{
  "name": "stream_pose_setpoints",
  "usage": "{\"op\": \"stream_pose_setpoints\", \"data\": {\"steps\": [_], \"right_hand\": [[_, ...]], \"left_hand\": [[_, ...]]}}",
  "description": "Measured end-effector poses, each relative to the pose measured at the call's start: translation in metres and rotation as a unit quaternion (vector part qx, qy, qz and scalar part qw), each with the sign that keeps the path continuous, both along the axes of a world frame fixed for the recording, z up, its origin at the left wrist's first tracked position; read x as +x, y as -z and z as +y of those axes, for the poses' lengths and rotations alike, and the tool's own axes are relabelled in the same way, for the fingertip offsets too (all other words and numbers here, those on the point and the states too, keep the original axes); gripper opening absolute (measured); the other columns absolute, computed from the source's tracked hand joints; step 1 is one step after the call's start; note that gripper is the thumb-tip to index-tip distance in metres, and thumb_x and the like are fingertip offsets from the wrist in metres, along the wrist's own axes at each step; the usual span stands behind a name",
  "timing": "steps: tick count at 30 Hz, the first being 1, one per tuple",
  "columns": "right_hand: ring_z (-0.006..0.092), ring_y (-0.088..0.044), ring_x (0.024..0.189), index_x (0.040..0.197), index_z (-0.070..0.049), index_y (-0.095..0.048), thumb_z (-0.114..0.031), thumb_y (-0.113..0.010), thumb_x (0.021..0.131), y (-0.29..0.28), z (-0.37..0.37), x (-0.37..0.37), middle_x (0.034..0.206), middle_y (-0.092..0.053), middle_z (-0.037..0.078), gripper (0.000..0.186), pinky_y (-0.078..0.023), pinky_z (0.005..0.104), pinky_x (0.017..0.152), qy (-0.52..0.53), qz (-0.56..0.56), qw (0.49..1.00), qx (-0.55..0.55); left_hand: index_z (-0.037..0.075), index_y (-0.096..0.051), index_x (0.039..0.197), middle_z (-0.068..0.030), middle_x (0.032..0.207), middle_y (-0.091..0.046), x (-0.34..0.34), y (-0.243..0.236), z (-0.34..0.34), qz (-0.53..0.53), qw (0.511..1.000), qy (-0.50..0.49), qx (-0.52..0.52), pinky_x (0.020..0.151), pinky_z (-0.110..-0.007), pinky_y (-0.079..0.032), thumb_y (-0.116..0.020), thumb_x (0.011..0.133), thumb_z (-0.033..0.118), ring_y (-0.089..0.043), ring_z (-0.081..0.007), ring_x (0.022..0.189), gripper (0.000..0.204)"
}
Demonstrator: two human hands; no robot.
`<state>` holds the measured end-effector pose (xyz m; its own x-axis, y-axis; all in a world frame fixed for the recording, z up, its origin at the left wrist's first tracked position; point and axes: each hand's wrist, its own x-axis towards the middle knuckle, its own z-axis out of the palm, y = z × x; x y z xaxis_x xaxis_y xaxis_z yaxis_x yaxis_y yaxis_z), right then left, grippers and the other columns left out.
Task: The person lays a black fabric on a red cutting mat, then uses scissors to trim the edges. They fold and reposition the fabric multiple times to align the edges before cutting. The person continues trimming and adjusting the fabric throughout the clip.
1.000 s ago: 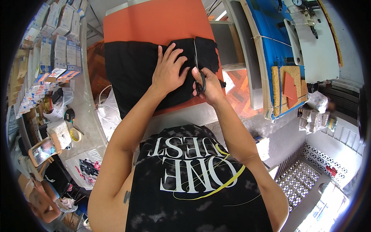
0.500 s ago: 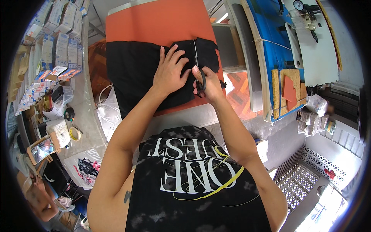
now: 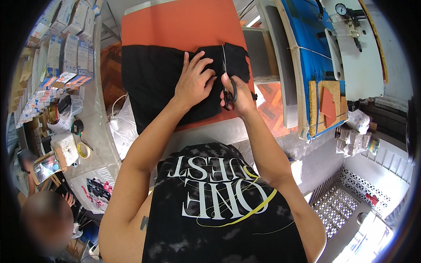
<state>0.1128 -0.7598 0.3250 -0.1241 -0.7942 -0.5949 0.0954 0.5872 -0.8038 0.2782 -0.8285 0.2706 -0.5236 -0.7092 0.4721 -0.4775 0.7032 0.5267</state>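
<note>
A piece of black cloth [image 3: 151, 74] lies across an orange tabletop [image 3: 184, 26] in front of me. My left hand [image 3: 194, 83] rests on the cloth, palm down, with its fingers apart and slightly bent. Just right of it, my right hand [image 3: 240, 96] is closed round the handles of black-handled scissors [image 3: 234, 90]. Their thin metal blades point away from me, at a line between the main cloth and a narrower black section [image 3: 237, 63] on the right. How far apart the blades are is hard to see.
Boxes [image 3: 68, 55] are stacked at the left, above a bench with a tape roll [image 3: 83, 150] and a phone [image 3: 46, 168]. Another person [image 3: 47, 219] is at the lower left. To the right stand a blue panel [image 3: 313, 65] and a pressure gauge [image 3: 341, 8].
My right hand and the scissors have shifted slightly to the right. My left fingers have bent a little more on the cloth. The other person has moved at the lower left.
</note>
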Motion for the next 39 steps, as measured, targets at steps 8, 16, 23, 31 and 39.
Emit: {"op": "stream_pose_setpoints", "data": {"steps": [8,16,23,31,39], "right_hand": [[0.0129,-0.059,0.051,0.092,-0.007,-0.051,-0.065,-0.064,0.091,0.000,0.003,-0.005,0.069,-0.058,0.005,0.060,-0.038,0.0231,0.039,-0.005,-0.018,1.000,0.001],[0.0128,-0.059,0.051,0.095,-0.007,-0.052,-0.065,-0.063,0.092,0.003,0.005,-0.003,0.069,-0.059,0.005,0.059,-0.038,0.0229,0.040,0.000,-0.019,1.000,-0.004],[0.0135,-0.060,0.052,0.095,-0.007,-0.052,-0.063,-0.062,0.094,0.007,0.006,-0.003,0.070,-0.060,0.006,0.057,-0.038,0.0233,0.040,0.016,-0.008,1.000,-0.002],[0.0145,-0.061,0.052,0.100,-0.005,-0.054,-0.062,-0.063,0.094,0.005,0.006,-0.007,0.070,-0.060,0.007,0.058,-0.039,0.0238,0.040,-0.003,-0.010,1.000,-0.008],[0.0143,-0.061,0.052,0.094,-0.008,-0.052,-0.062,-0.065,0.093,0.000,0.004,-0.003,0.069,-0.060,0.006,0.055,-0.039,0.0237,0.040,-0.006,-0.005,1.000,-0.002]], "left_hand": [[0.009,-0.070,0.094,-0.0046,0.110,-0.063,0.006,-0.006,0.002,-0.050,0.991,0.127,0.012,0.118,-0.057,-0.031,-0.076,0.078,0.019,-0.055,-0.0270,0.117,0.020],[0.009,-0.068,0.098,-0.0034,0.112,-0.062,0.005,-0.002,0.006,-0.031,0.994,0.101,0.038,0.119,-0.055,-0.030,-0.074,0.081,0.014,-0.055,-0.0265,0.119,0.019],[0.009,-0.067,0.098,-0.0047,0.120,-0.060,0.005,0.000,0.004,-0.081,0.990,0.084,0.082,0.120,-0.056,-0.027,-0.074,0.082,0.016,-0.053,-0.0282,0.122,0.019],[0.008,-0.062,0.094,-0.0084,0.118,-0.059,0.004,-0.002,0.012,-0.069,0.995,0.074,0.024,0.119,-0.056,-0.029,-0.071,0.086,0.014,-0.054,-0.0293,0.118,0.014],[0.005,-0.057,0.093,-0.0101,0.106,-0.060,0.016,0.002,0.006,0.151,0.980,0.068,0.108,0.111,-0.053,-0.038,-0.065,0.091,0.007,-0.059,-0.0316,0.105,0.008]]}}
